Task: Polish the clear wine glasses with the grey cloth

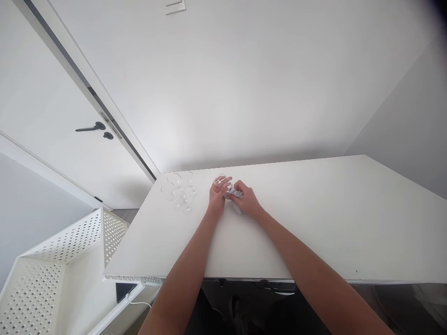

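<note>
Here, at the far edge of the white table [314, 218], toward its left corner, both hands meet over a small clear glass [220, 179]. The left hand [217, 193] has its fingers curled about the glass and keeps it in a loose hold, the rim showing just past the fingertips. The right hand [246, 198] is closed into a fist around a bunched grey cloth [233, 194], which is pressed up against the glass and the left hand; a tail of the cloth trails out beneath the right palm toward the near edge. The glass is see-through against a pale surface, so whether it stands upright or is tipped on its side I cannot tell for sure. Just to the left of the hands, nearer the far-left corner, a cluster of more clear glasses [179, 190] stands on the surface, close together and apart from the one being held. Beyond the left edge of the table sits a white perforated metal rack [66, 260], lower down, and behind it a white door with a dark door handle [91, 127].
</note>
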`<control>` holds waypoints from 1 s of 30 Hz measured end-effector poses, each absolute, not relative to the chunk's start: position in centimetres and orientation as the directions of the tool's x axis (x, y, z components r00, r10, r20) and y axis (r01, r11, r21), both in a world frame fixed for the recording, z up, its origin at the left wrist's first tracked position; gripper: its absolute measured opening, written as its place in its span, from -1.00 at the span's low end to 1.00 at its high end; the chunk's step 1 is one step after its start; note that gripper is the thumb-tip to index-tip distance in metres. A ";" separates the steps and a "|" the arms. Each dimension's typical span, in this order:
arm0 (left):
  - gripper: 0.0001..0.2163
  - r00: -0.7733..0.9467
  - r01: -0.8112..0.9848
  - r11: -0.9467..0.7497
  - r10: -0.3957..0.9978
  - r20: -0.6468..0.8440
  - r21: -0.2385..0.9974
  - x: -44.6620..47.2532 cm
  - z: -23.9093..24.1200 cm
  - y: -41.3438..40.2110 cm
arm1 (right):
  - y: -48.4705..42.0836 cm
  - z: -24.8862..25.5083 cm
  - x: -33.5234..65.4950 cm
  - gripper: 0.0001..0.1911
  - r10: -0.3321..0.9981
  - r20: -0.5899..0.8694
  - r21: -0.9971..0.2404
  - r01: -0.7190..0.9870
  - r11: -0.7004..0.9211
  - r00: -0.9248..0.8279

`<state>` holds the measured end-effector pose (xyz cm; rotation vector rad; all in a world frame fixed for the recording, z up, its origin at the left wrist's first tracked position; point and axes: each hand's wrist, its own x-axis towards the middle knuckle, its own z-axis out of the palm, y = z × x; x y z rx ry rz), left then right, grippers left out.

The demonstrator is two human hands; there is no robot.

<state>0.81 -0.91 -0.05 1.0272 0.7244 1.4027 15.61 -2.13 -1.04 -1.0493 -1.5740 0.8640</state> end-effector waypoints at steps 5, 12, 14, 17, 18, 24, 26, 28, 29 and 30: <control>-0.55 0.127 -0.434 -0.048 0.985 0.113 0.900 0.7 0.1 -1.1 | -2.0 -0.4 16.0 -0.57 0.953 0.133 -0.988 -0.109 0.107 -0.271; -0.52 0.108 -0.441 -0.074 0.985 0.135 0.894 0.6 -0.1 -0.9 | -1.9 -1.0 15.6 -0.57 0.953 0.277 -0.951 0.104 0.290 -0.127; -0.54 0.108 -0.449 -0.060 0.987 0.120 0.892 0.6 -0.1 -0.8 | -1.9 -1.0 15.6 -0.57 0.959 0.257 -0.960 0.087 0.268 -0.120; -0.58 0.144 -0.451 -0.024 0.985 0.100 0.892 0.6 0.0 -0.9 | -1.8 -0.6 15.9 -0.56 0.960 0.091 -0.988 -0.145 0.054 -0.266; -0.58 0.160 -0.454 -0.014 0.982 0.097 0.891 0.6 0.0 -0.9 | -1.8 -0.4 16.1 -0.57 0.945 0.043 -0.974 -0.222 -0.031 -0.324; -0.49 0.218 -0.503 -0.011 0.966 0.139 0.864 0.7 -0.1 -0.8 | -1.8 -0.1 17.4 -0.66 0.883 -0.112 -0.832 -0.443 -0.334 -0.456; -0.48 0.236 -0.499 -0.003 0.962 0.139 0.866 0.7 0.0 -0.9 | -1.8 -0.1 17.5 -0.66 0.881 -0.104 -0.838 -0.437 -0.328 -0.462; -0.50 0.218 -0.480 -0.011 0.967 0.131 0.877 0.7 0.1 -0.9 | -1.7 -0.1 17.3 -0.66 0.900 -0.052 -0.875 -0.414 -0.249 -0.432; -0.51 0.195 -0.469 -0.020 0.973 0.126 0.883 0.7 0.1 -1.0 | -1.7 -0.1 17.0 -0.64 0.915 -0.022 -0.897 -0.396 -0.197 -0.404; -0.52 0.169 -0.458 -0.029 0.978 0.119 0.889 0.6 0.2 -1.0 | -1.7 -0.2 16.8 -0.61 0.927 0.007 -0.918 -0.370 -0.143 -0.375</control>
